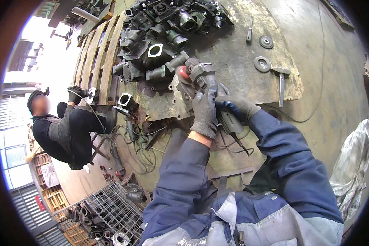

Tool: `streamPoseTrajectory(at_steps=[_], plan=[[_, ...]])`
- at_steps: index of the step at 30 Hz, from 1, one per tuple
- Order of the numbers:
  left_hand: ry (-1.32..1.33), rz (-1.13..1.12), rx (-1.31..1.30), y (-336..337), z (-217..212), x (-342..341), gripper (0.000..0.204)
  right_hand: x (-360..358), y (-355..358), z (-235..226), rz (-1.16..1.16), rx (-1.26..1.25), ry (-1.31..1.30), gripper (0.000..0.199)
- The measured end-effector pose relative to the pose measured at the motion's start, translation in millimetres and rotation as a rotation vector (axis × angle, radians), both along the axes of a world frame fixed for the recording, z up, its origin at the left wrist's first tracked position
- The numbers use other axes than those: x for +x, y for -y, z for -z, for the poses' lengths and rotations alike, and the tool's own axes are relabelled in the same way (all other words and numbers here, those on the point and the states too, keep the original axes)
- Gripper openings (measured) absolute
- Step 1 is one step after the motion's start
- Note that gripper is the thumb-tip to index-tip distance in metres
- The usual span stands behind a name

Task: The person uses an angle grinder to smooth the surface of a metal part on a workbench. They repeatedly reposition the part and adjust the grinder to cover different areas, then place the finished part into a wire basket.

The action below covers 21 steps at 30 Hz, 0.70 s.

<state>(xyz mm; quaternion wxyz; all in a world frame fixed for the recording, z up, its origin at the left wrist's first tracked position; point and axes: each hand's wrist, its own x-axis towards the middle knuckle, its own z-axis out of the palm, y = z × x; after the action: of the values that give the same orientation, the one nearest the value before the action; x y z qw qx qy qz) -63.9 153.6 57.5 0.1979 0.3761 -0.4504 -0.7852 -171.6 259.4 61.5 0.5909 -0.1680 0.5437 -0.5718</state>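
Both gloved hands hold an angle grinder (230,123) over the near edge of the worktable. My left hand (205,110) is closed around its front part, just behind the grinder head (201,71). My right hand (241,108) wraps round the rear body, whose cord hangs below it. A red part shows at the left of the head; the disc itself is hard to make out. Close under the grinder lies a pale metal casting (177,97) with bolt holes along its edge, partly hidden by my hand and the tool.
Dark castings (164,30) are heaped on the far left of the worktable (233,45). To the right lie a hammer (281,84), two discs (262,64) and a wrench-like tool (249,30). Cables (141,153) tangle below. A co-worker (69,127) sits left beside a wooden pallet (95,61).
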Motion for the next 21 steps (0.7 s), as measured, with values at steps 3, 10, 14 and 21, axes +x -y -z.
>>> streamPoseTrajectory(at_steps=[3, 10, 14, 21], plan=[[-0.029, -0.018, 0.065, -4.9, 0.5, 4.6, 0.041, -1.1, -0.6, 2.9, -0.061, 0.039, -0.036, 0.069], [0.128, 0.092, -0.148, -36.9, 9.4, 25.3, 0.038, 25.0, -37.5, 25.5, 0.049, -0.085, 0.043, 0.077], [0.089, -0.02, 0.139, -51.8, 15.3, 22.3, 0.031, 30.2, -47.0, 28.6, 0.078, -0.057, 0.075, 0.08], [0.101, 0.014, 0.088, -29.6, 17.6, 19.6, 0.04, 19.1, -27.0, 18.1, 0.049, -0.063, -0.072, 0.079]])
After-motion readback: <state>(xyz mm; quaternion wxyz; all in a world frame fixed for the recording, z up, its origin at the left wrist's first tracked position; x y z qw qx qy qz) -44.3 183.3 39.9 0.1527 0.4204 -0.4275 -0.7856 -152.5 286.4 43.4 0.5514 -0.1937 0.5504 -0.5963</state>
